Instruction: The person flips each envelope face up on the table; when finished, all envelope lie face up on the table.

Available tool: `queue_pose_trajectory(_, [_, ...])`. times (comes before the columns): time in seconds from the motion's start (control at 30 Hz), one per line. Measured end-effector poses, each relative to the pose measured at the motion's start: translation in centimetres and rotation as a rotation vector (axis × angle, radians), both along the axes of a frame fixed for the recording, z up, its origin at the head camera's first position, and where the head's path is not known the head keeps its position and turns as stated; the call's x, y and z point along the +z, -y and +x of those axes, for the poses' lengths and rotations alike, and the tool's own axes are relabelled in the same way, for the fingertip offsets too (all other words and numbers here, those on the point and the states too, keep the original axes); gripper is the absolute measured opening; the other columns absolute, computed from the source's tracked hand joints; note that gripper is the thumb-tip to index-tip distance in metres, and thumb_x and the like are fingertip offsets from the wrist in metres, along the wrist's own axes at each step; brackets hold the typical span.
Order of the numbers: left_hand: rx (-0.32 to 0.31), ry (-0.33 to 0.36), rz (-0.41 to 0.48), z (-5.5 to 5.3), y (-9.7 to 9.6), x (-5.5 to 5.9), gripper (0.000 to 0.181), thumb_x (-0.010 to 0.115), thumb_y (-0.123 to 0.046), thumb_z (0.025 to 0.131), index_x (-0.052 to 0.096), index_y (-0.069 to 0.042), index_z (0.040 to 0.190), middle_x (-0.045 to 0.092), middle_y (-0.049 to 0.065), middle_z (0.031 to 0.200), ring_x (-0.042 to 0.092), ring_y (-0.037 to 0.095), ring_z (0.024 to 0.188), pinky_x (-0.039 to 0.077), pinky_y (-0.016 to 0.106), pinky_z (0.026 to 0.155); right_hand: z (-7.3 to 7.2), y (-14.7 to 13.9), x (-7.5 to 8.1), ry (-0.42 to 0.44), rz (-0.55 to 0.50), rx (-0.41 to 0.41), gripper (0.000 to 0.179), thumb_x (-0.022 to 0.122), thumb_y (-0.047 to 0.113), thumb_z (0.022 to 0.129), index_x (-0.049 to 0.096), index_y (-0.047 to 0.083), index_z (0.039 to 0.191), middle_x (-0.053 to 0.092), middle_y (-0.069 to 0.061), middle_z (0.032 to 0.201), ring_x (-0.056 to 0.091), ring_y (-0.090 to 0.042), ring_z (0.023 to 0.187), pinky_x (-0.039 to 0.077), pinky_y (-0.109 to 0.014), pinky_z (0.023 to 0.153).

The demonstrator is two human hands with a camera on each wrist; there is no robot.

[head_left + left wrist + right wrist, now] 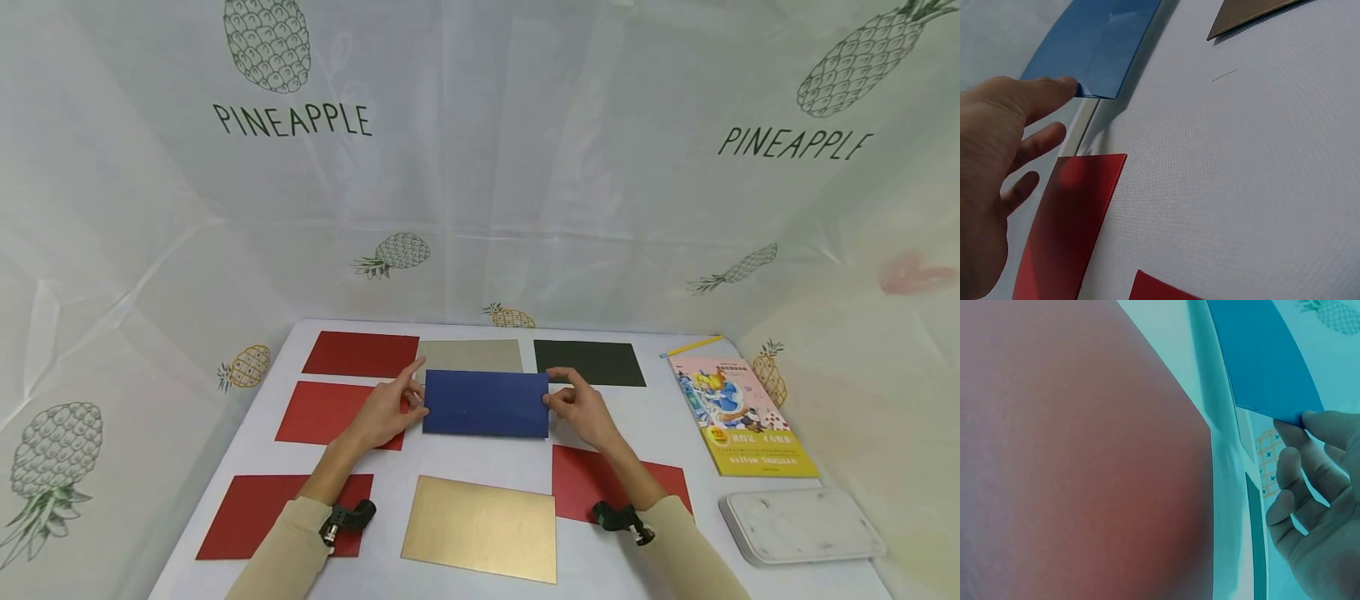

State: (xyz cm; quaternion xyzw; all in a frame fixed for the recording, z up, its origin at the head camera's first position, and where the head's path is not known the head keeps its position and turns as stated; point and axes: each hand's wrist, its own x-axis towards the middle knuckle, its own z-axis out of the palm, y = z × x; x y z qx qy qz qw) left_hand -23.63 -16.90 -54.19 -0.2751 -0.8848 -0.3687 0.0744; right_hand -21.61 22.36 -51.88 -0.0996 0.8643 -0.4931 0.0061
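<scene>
Over the middle of the table, a dark blue envelope [486,404] is held raised by both hands, its long side running left to right. My left hand [381,413] pinches its left edge, the index finger pointing up past it. At the opposite end, my right hand [588,410] pinches the right edge. The left wrist view shows the thumb on the corner of the blue envelope [1100,47], above its shadow on the table. In the right wrist view the thumb and a finger grip the lower corner of the blue envelope [1272,356], the other fingers loosely bent.
A gold envelope [483,529] lies in front, red ones on the left [258,512] and another red one [581,483] under the right forearm. Behind are a beige [472,352] and a dark green one [588,362]. A book [738,412], pencil [693,346] and white case [802,525] lie right.
</scene>
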Motion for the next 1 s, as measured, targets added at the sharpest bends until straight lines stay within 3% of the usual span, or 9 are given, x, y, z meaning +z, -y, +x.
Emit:
queue_pose_trajectory(0.2, [0.003, 0.052, -0.069, -0.2, 0.0, 0.0, 0.087, 0.087, -0.014, 0.079, 0.040, -0.011, 0.153, 0.064, -0.003, 0.097, 0.061, 0.010, 0.081, 0.052, 0.029, 0.075, -0.2, 0.2, -0.3, -0.034, 0.115, 0.029, 0.047, 0.070, 0.020, 0.096, 0.054, 0.018, 0.140, 0.072, -0.004, 0.083, 0.060, -0.019, 0.071, 0.048, -0.031, 0.065])
queue_pose_trajectory(0.37, [0.011, 0.039, -0.125, -0.3, 0.1, 0.3, 0.083, 0.088, -0.018, 0.077, 0.046, -0.011, 0.148, 0.062, -0.006, 0.097, 0.059, 0.010, 0.081, 0.050, 0.026, 0.072, -0.6, 0.9, -0.7, -0.096, 0.275, 0.015, 0.047, 0.072, 0.019, 0.094, 0.055, 0.013, 0.137, 0.070, 0.005, 0.084, 0.058, -0.012, 0.068, 0.047, -0.028, 0.064])
queue_pose_trajectory(0.5, [0.026, 0.055, -0.149, -0.4, 0.1, 0.6, 0.084, 0.090, -0.021, 0.075, 0.048, -0.010, 0.146, 0.062, -0.006, 0.097, 0.058, 0.009, 0.082, 0.052, 0.025, 0.073, -1.1, 1.3, -0.6, -0.102, 0.358, 0.017, 0.048, 0.073, 0.020, 0.093, 0.057, 0.011, 0.137, 0.073, 0.003, 0.089, 0.061, -0.010, 0.071, 0.049, -0.027, 0.065])
queue_pose_trajectory(0.77, [0.027, 0.107, -0.267, -0.7, 0.6, 0.9, 0.079, 0.088, -0.034, 0.075, 0.054, -0.010, 0.142, 0.060, -0.004, 0.106, 0.056, 0.014, 0.099, 0.040, 0.050, 0.095, -1.7, 1.1, -0.5, -0.031, 0.399, 0.067, 0.045, 0.076, 0.022, 0.090, 0.062, 0.013, 0.132, 0.072, 0.006, 0.090, 0.066, -0.011, 0.082, 0.052, -0.033, 0.075])
queue_pose_trajectory(1.0, [-0.001, 0.158, -0.342, -0.6, 1.5, 0.6, 0.072, 0.085, -0.042, 0.076, 0.061, -0.017, 0.138, 0.057, 0.006, 0.129, 0.048, 0.027, 0.124, 0.035, 0.055, 0.100, -1.9, 1.2, -1.0, -0.020, 0.471, 0.158, 0.037, 0.080, 0.025, 0.087, 0.071, 0.016, 0.122, 0.062, 0.007, 0.085, 0.057, -0.012, 0.079, 0.048, -0.032, 0.075])
